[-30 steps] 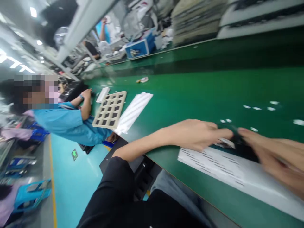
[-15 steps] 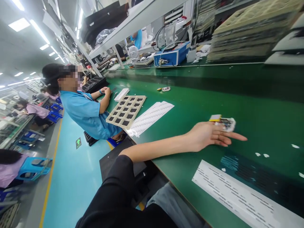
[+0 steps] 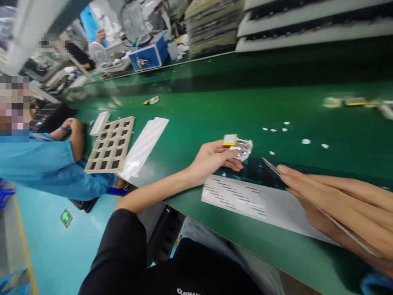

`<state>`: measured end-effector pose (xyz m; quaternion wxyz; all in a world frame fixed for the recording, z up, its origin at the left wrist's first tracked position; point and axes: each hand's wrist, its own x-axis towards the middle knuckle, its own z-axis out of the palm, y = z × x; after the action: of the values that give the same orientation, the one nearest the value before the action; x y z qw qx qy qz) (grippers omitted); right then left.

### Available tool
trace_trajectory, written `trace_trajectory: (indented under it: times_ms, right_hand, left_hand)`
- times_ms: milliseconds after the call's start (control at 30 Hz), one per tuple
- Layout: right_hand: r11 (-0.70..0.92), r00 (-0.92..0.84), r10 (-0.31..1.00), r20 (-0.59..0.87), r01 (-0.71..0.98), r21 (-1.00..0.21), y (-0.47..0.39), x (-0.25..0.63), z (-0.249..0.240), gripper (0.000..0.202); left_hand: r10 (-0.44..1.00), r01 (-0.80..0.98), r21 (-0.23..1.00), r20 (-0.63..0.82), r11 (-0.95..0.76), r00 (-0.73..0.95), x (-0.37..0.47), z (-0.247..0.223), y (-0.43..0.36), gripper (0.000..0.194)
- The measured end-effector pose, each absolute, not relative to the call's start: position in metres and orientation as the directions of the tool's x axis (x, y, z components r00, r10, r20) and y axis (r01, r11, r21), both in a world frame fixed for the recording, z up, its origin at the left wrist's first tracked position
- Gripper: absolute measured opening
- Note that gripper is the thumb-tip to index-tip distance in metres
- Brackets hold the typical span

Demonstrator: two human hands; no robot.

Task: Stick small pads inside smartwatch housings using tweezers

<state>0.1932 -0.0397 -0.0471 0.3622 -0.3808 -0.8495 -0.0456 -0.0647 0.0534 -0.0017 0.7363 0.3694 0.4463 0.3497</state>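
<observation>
My left hand (image 3: pixel 210 159) is closed on a small white plastic housing (image 3: pixel 245 148) with electronic parts inside, its thumb lying on the near edge. A flat yellow-and-silver battery (image 3: pixel 230 140) sits beside the housing, close to my fingers. On the right, my right hand (image 3: pixel 334 200) grips a pair of thin metal tweezers (image 3: pixel 270 165). Their tip points left toward the housing, a short gap apart from it. Below both hands lies a white label sheet (image 3: pixel 233 196) with rows of dark strips, and a dark translucent sheet (image 3: pixel 254 170) lies just behind it.
Small white scraps (image 3: pixel 306 141) dot the green bench (image 3: pixel 196 114). Another battery and housing (image 3: pixel 356 101) are at the far right, blurred. To the left are a compartment tray (image 3: pixel 107 149), white sheets (image 3: pixel 147 143) and a seated co-worker (image 3: pixel 46 168). A blue box (image 3: pixel 150 53) stands behind.
The view has swung right and my right hand has come into sight with tweezers. My left hand's fingers, stretched out before, are now bent around the housing, which is lifted and turned.
</observation>
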Motion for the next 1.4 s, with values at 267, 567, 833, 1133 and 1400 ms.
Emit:
trace_trajectory:
  times_ms: [267, 567, 833, 1133, 1400]
  right_hand:
    - [0.759, -0.551, 0.481, 0.682, 0.651, -0.010, -0.027, 0.176, -0.023, 0.075]
    - [0.768, -0.584, 0.477, 0.657, 0.640, 0.011, -0.028, 0.181, -0.029, 0.070]
    - [0.791, -0.603, 0.455, 0.655, 0.611, 0.013, -0.028, 0.173, -0.018, 0.081]
    - [0.822, -0.575, 0.509, 0.640, 0.545, -0.165, -0.022, 0.172, -0.010, 0.084]
    - [0.820, -0.551, 0.486, 0.678, 0.555, -0.137, -0.019, 0.167, -0.010, 0.091]
  left_hand:
    - [0.847, -0.182, 0.874, -0.355, 0.451, 0.395, -0.065, 0.001, 0.043, 0.022]
    - [0.846, -0.097, 0.894, -0.373, 0.438, 0.380, -0.066, 0.001, 0.044, 0.031]
    - [0.853, -0.087, 0.904, -0.359, 0.419, 0.379, -0.063, 0.001, 0.041, 0.039]
    - [0.842, -0.038, 0.905, -0.378, 0.423, 0.386, -0.063, -0.001, 0.040, 0.037]
    - [0.875, -0.078, 0.912, -0.357, 0.402, 0.327, -0.054, -0.005, 0.036, 0.015]
